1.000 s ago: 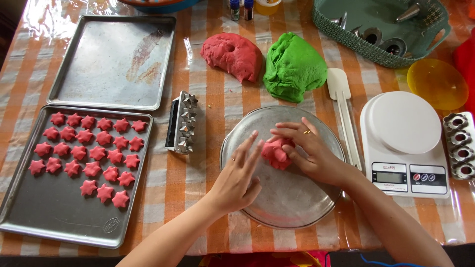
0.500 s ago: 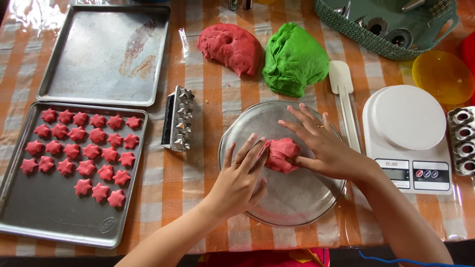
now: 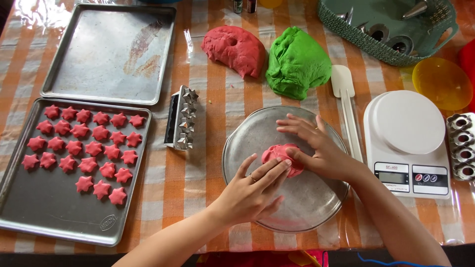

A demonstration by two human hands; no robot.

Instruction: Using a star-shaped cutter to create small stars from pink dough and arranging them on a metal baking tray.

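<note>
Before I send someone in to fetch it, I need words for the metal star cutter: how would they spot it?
Start at the two baking trays on the left of the checked tablecloth. In the strip between the tray of red stars and the round metal plate where both hands press dough, lies the star cutter. It is the only long silver block, with a row of star-shaped openings.

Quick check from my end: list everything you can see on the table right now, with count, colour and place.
small dough lump: 1, red, on the round pan, under both hands
round pan: 1, silver, centre
star pieces: about 24, red, on lower left tray
lower tray: 1, silver, left
upper tray: 1, silver, bare, top left
star cutter: 1, metal, beside trays
red dough: 1, top centre
green dough: 1, beside red dough
spatula: 1, white, right of pan
scale: 1, white, right
basket: 1, green, top right
bowl: 1, yellow, right
left hand: on lump
right hand: on lump
</note>
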